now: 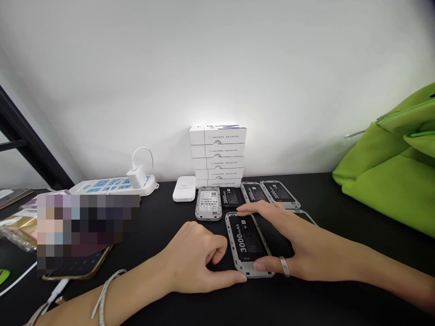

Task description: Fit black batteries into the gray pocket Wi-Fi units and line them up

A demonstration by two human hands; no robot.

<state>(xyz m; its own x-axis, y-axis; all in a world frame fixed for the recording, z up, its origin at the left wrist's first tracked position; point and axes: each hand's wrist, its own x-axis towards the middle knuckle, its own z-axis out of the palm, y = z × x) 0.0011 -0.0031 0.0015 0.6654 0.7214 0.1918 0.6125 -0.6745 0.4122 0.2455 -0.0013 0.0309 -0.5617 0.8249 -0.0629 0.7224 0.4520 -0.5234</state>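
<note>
An opened grey device (248, 244) lies on the black table (340, 203) with a black 3000mAh battery face up in it. My right hand (292, 240) spans it, fingers at its far end and thumb at its near end, a ring on the thumb. My left hand (200, 260) rests curled at the device's left side, with the thumb tip touching its near corner. Behind stand another open device with a white label (208, 202), a loose black battery (232, 197) and two more open devices with batteries (254, 192) (279, 193).
A stack of white boxes (219, 156) stands against the wall, with a white closed device (184, 188) beside it. A white power strip with a charger (115, 184) lies to the left. A phone (76, 267) and papers sit at the left, a green bag (390, 176) at the right.
</note>
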